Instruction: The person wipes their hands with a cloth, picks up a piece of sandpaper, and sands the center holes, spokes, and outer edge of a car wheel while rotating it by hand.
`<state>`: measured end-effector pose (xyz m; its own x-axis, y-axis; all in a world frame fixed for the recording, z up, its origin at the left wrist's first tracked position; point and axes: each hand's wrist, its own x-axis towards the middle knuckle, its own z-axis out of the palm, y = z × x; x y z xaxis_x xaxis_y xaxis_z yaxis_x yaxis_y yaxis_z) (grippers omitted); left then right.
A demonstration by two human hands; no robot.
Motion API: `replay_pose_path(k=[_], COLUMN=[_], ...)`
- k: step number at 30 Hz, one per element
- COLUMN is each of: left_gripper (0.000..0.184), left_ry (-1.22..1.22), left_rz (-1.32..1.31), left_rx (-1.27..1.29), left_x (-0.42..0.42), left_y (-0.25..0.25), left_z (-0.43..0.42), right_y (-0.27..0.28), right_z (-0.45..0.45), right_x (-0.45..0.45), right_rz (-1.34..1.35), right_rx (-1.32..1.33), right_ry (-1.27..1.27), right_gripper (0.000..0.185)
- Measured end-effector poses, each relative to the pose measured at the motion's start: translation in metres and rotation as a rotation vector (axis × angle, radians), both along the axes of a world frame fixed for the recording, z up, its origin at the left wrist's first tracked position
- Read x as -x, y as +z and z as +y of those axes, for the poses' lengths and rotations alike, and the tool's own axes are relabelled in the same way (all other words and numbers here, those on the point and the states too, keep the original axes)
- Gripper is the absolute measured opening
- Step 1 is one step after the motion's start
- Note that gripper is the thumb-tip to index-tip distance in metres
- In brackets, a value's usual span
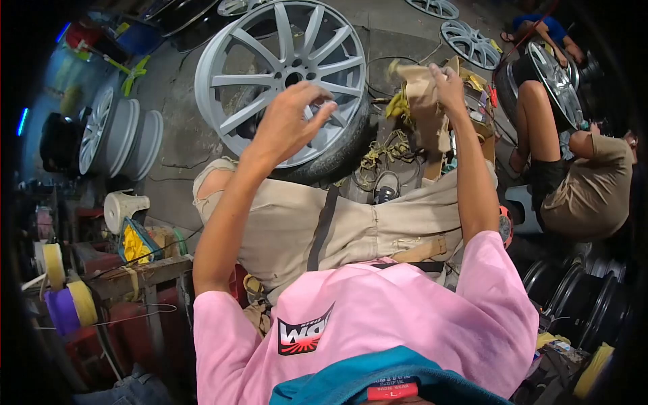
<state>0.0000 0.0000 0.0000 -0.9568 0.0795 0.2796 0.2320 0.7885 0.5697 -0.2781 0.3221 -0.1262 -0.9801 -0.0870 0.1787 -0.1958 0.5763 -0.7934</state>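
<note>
A large grey multi-spoke wheel rim rests tilted on a black tyre in front of my knees. My left hand hovers over the lower spokes, thumb apart from loosely bent fingers, holding nothing visible. To the right of the rim, my right hand pinches the upper edge of a torn brown sheet, paper or thin cardboard; I cannot tell which. Yellowish-green cloth strips hang beside that sheet, and more tangled strips lie on the floor below it.
An open cardboard box with mixed items stands right of my right hand. Another person sits at right by a wheel; a further person reaches toward it. Silver rims stand at left, near wire spools.
</note>
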Motion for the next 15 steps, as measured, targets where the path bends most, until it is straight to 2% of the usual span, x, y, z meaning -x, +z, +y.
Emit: replay_pose_path(k=[2,3,5,9,11,12,13,14,15], left_gripper=[0.048,0.048,0.059,0.068,0.070,0.052,0.052,0.043,0.036], left_ry=[-0.031,-0.034,-0.091,-0.031,0.079,0.011,0.002,-0.015,-0.032], left_rz=[-0.023,-0.050,0.062,-0.004,-0.184,-0.213,-0.215,-0.229,-0.244], left_rx=[-0.047,0.028,-0.005,-0.021,0.121,0.018,0.022,0.026,0.031], left_x=[0.017,0.019,0.045,0.088,0.112,0.113,0.121,0.130,0.136], left_y=[-0.015,-0.014,-0.034,-0.058,-0.077,-0.073,-0.088,-0.110,-0.128], left_z=[0.010,0.010,0.033,0.071,0.078,0.080,0.077,0.071,0.065], right_y=[0.027,0.016,0.042,0.078,0.086,0.076,0.062,0.048,0.048], right_z=[0.003,-0.011,-0.013,-0.029,-0.026,-0.022,-0.017,-0.007,0.006], right_x=[0.007,-0.008,-0.026,-0.069,-0.076,-0.067,-0.052,-0.037,-0.031], right_rz=[-0.170,-0.192,-0.185,-0.215,-0.326,-0.322,-0.168,-0.017,-0.018], right_rx=[0.381,0.458,0.710,0.823,0.972,0.977,0.902,0.824,0.829], right_ry=[0.089,0.086,0.264,0.260,0.307,0.300,0.302,0.301,0.288], right_gripper=[0.037,0.037,0.032,0.030,0.031,0.031,0.032,0.033,0.033])
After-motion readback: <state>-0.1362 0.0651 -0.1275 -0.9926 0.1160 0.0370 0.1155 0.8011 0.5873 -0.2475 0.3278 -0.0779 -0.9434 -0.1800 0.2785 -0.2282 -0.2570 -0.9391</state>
